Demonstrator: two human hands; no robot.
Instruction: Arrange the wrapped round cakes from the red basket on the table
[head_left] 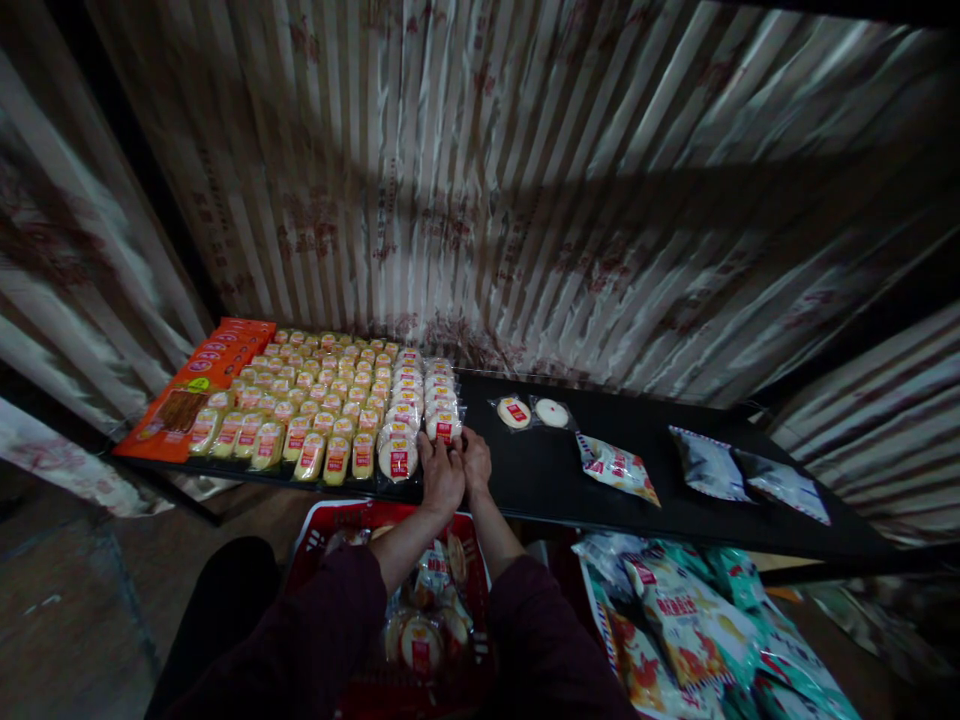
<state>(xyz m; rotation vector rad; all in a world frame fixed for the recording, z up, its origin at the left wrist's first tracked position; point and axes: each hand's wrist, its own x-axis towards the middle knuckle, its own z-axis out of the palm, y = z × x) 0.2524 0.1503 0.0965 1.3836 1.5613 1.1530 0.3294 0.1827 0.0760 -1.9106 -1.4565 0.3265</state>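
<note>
My left hand (442,474) and my right hand (475,462) are side by side at the front edge of the black shelf. Between them their fingers close on a round white wrapped cake (444,424), at the near end of the second row of such cakes. Immediately left of it, another round wrapped cake (398,458) with a red label ends the neighbouring row. My fingers partly cover the lower side of the cake they hold.
Rows of small yellow wrapped cakes (310,457) and an orange packet (196,385) fill the left side. Two round cakes (514,412) and several snack bags (617,467) lie rightward. Below stand a red basket (307,535) holding cakes and a container of snack bags (679,610). A striped curtain (450,200) hangs behind.
</note>
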